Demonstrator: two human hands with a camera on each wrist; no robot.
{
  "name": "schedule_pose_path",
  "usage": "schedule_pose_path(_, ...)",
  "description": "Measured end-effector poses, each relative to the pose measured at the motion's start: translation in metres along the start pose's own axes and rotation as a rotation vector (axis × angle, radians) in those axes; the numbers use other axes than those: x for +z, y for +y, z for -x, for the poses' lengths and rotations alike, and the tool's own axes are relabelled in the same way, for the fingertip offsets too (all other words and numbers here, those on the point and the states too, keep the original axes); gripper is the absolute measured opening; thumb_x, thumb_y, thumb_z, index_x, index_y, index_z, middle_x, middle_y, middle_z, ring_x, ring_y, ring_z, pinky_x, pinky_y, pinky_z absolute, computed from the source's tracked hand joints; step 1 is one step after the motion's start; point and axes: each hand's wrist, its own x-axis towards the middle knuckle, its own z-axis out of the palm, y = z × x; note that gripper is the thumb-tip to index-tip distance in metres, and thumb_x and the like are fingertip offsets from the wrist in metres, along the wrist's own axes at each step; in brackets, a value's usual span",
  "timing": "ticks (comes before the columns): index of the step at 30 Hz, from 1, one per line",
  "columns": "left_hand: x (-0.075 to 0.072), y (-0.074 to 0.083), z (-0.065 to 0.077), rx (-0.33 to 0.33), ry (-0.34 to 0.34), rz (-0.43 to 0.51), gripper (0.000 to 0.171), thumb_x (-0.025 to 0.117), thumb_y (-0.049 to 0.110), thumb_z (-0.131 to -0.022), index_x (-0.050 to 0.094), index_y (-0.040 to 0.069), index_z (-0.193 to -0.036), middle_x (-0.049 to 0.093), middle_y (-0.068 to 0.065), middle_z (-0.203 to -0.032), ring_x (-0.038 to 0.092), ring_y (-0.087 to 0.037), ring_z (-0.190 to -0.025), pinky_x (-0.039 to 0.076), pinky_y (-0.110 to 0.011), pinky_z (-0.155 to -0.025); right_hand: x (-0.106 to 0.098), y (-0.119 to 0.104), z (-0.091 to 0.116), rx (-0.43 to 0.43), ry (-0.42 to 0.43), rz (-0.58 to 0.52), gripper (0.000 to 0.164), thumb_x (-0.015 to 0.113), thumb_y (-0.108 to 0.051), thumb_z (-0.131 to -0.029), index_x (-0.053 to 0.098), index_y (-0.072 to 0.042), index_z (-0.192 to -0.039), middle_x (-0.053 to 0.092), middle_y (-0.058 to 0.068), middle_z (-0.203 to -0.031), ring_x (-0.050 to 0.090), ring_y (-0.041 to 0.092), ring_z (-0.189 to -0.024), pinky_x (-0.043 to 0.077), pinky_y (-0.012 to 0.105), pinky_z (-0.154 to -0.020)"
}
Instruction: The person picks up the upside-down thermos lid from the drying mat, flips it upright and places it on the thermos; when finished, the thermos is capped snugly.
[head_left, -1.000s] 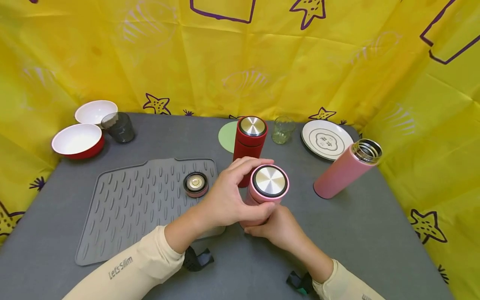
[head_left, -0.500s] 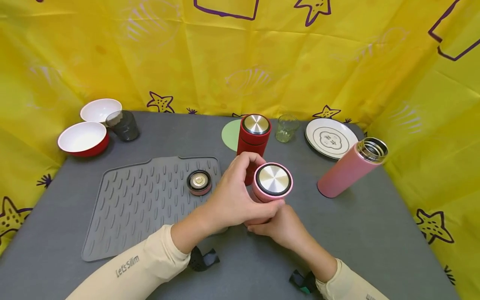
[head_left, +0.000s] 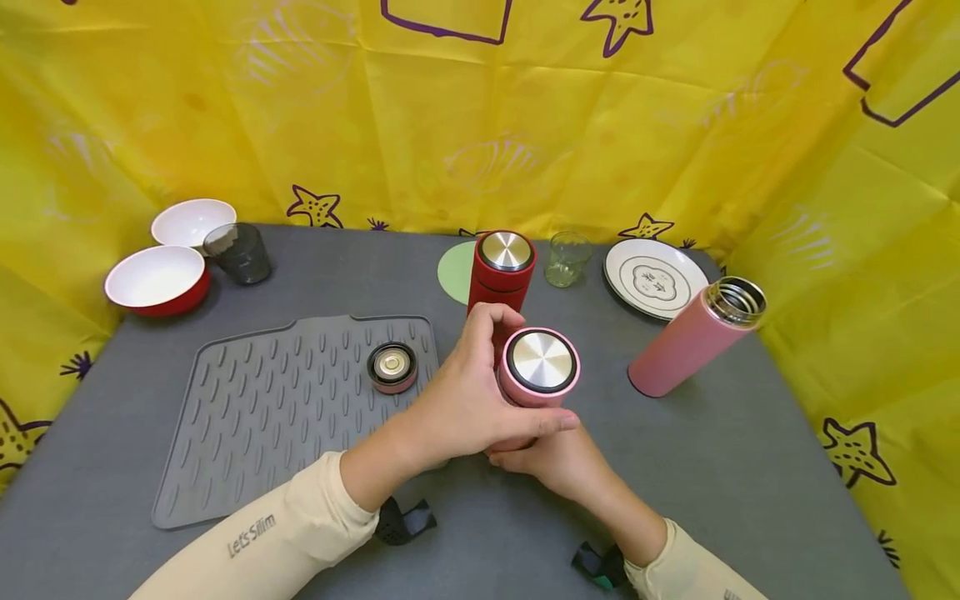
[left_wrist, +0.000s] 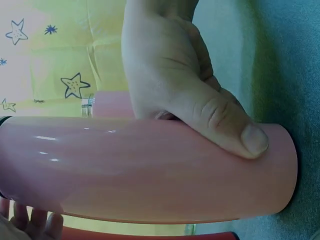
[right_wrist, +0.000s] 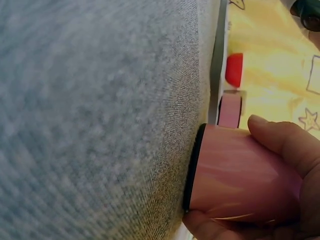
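Observation:
A pink thermos [head_left: 539,360] with a silver-topped lid stands upright before me. My left hand [head_left: 472,400] curves round its top, fingers on the far side and thumb stretched across the near side. Low on the body, my right hand [head_left: 562,462] grips it; its thumb [left_wrist: 220,120] lies along the pink wall in the left wrist view. The thermos's base [right_wrist: 195,167] meets the table in the right wrist view. Just behind stands a red thermos [head_left: 504,265], its lower part hidden by my left hand.
To the right stands a lidless pink thermos [head_left: 686,342]; a pink lid [head_left: 392,367] lies upturned on the grey drying mat [head_left: 262,417]. Farther back are two bowls [head_left: 157,279], a dark glass [head_left: 238,252], a green disc [head_left: 454,273], a green glass [head_left: 567,258] and stacked plates [head_left: 652,279].
My left fingers have shifted round the thermos's top: the index finger, straight before, is now bent, and the thumb reaches farther right. The right hand keeps its hold low on the body.

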Motion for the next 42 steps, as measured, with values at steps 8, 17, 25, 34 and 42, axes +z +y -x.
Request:
schedule_pose_path(8,-0.0036,-0.0018,-0.0046,0.152,0.014,-0.103,0.065,0.081,0.021,-0.067,0.055,0.014,-0.126,0.057,0.011,-0.116,0.047,-0.012,-0.106,0.047,-0.031,-0.084,-0.0012,-0.0038,-0.0018,0.093,0.002,0.051,0.045,0.094,-0.025,-0.062,0.068,-0.015,-0.098,0.066,-0.011,-0.085,0.059,0.01,-0.075,0.05,0.03,-0.068)
schedule_pose_path(17,-0.0026,0.0028,-0.0011,0.046,0.01,-0.016,0.082,0.09,0.029,-0.067,0.039,0.017,-0.13,0.047,0.003,-0.123,0.05,-0.013,-0.112,0.046,-0.032,-0.093,-0.0022,-0.0057,-0.0033,0.02,0.001,0.02,0.054,0.092,-0.015,-0.063,0.065,-0.013,-0.11,0.066,-0.01,-0.098,0.06,0.01,-0.086,0.051,0.031,-0.078)
schedule_pose_path(25,-0.0051,0.0014,-0.0018,0.088,0.039,-0.056,0.065,0.085,0.024,-0.069,0.055,0.016,-0.126,0.056,0.009,-0.115,0.049,-0.013,-0.106,0.05,-0.03,-0.082,-0.0014,-0.0052,-0.0025,0.073,0.001,0.059,0.045,0.093,-0.02,-0.062,0.068,-0.016,-0.099,0.066,-0.012,-0.085,0.059,0.01,-0.075,0.05,0.029,-0.068)
schedule_pose_path(34,-0.0032,0.0033,0.001,0.086,-0.026,-0.007,0.082,0.084,0.026,-0.072,0.039,0.016,-0.139,0.047,0.006,-0.128,0.046,-0.012,-0.116,0.046,-0.031,-0.093,-0.0024,-0.0047,0.0005,0.056,0.001,0.063,0.048,0.091,-0.019,-0.063,0.067,-0.014,-0.104,0.066,-0.011,-0.09,0.06,0.01,-0.08,0.051,0.03,-0.072)
schedule_pose_path(42,0.0022,0.0051,0.0019,-0.002,0.095,-0.052,0.077,0.093,0.032,-0.064,0.047,0.016,-0.123,0.049,0.005,-0.117,0.049,-0.01,-0.108,0.047,-0.033,-0.089,-0.0014,-0.0025,-0.0015,-0.012,-0.001,-0.019,0.06,0.093,-0.011,-0.063,0.062,-0.017,-0.114,0.064,-0.01,-0.104,0.06,0.01,-0.09,0.05,0.032,-0.082)
